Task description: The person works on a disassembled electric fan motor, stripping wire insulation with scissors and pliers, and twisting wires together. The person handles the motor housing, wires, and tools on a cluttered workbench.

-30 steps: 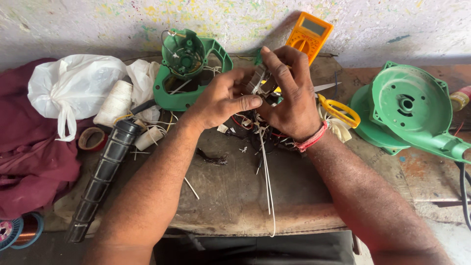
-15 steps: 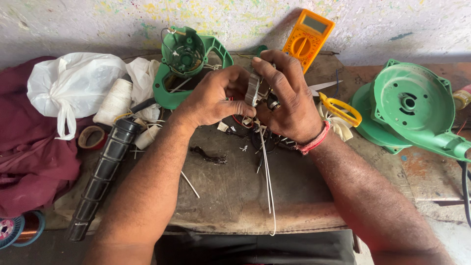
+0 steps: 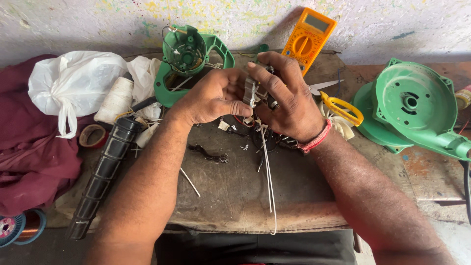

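Holding a small metal motor part [image 3: 255, 95] at frame centre, above the worn bench [image 3: 235, 196]. My left hand [image 3: 213, 98] pinches a white string [image 3: 269, 181] against it; my right hand [image 3: 287, 100] wraps its fingers around its far side. String ends hang toward the lower edge. Yellow meter [image 3: 308, 39] upper right.

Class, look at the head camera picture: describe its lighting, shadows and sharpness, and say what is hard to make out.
Head view: soft, even daylight, no glare; the yellow multimeter casts a soft shadow on the wall; bench items look sharp; the small part between the left hand and right hand is mostly hidden by fingers; white strings hang clearly visible.
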